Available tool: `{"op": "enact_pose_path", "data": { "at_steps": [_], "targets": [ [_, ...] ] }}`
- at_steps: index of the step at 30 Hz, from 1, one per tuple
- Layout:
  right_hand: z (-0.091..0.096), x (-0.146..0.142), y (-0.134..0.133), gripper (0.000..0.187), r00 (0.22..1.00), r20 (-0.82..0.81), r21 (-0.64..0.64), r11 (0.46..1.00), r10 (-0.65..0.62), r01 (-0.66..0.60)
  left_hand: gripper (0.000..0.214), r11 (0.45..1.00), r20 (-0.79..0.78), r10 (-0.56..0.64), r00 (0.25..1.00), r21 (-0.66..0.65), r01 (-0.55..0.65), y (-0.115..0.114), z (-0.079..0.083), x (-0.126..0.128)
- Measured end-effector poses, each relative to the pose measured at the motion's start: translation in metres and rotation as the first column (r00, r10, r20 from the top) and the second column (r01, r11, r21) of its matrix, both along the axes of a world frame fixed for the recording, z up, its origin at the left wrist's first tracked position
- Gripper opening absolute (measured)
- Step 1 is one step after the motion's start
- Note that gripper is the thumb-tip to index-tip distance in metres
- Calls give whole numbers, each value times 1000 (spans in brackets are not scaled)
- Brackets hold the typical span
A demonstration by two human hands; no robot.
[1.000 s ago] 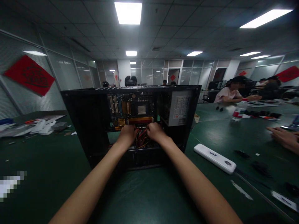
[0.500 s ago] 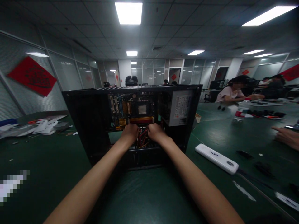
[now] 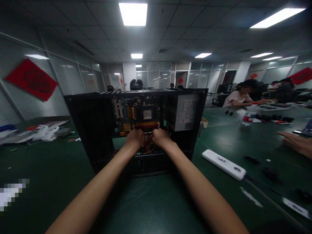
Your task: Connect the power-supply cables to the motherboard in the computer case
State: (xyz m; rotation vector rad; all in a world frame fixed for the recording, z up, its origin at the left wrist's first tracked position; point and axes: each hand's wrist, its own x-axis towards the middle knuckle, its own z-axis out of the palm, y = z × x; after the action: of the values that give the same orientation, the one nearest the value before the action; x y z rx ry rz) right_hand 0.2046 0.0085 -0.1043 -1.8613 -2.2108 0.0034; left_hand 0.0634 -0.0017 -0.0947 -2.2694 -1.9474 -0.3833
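An open black computer case point(image 3: 84, 125) stands in front of me on the green table. Inside it are a motherboard point(image 3: 152, 104) and, at the upper right, a power supply point(image 3: 186, 113) with a pale label. Both my hands reach into the case, by the orange and yellow memory slots point(image 3: 147, 125) along the motherboard's lower edge. My left hand point(image 3: 136, 139) is closed at the slots' left end, and my right hand point(image 3: 161, 137) at their right end. Their fingertips, and anything in them, are hidden. Red, black and yellow cables point(image 3: 148, 144) hang between the hands.
A white power strip point(image 3: 223, 164) marked 3 lies right of the case, its cord running forward. Beyond it are a bottle point(image 3: 250, 115) and another person's hand point(image 3: 296, 143). Scraps and white plastic bags point(image 3: 47, 132) lie on the left. A person sits at the far right.
The whole view has shifted slightly. Both my hands stay closed at the same spots by the memory slots; nothing else has visibly changed in the case.
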Motion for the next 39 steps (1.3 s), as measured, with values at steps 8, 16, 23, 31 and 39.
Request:
{"op": "enact_pose_path", "data": {
  "at_steps": [8, 16, 23, 31, 39],
  "targets": [
    [-3, 7, -3, 29, 999, 12, -3, 999, 50, -50, 32, 999, 67, -52, 996, -11, 53, 10, -11, -15],
    [-1, 6, -5, 29, 999, 10, -4, 999, 52, -52, 28, 993, 93, -107, 990, -37, 111, 24, -18, -18],
    [1, 5, -7, 30, 999, 24, -16, 999, 45, -44, 27, 996, 84, -73, 994, -42, 77, 28, -18, -17],
    [3, 0, -7, 31, 998, 49, -19, 1000, 26, -25, 31, 999, 95, -21, 995, -44, 25, 23, -18, -15],
    [4, 0, -10, 33, 998, 62, -14, 1000, 27, -26, 29, 999, 96, -2, 995, -49, 7, 16, -13, -13]
  ]
}}
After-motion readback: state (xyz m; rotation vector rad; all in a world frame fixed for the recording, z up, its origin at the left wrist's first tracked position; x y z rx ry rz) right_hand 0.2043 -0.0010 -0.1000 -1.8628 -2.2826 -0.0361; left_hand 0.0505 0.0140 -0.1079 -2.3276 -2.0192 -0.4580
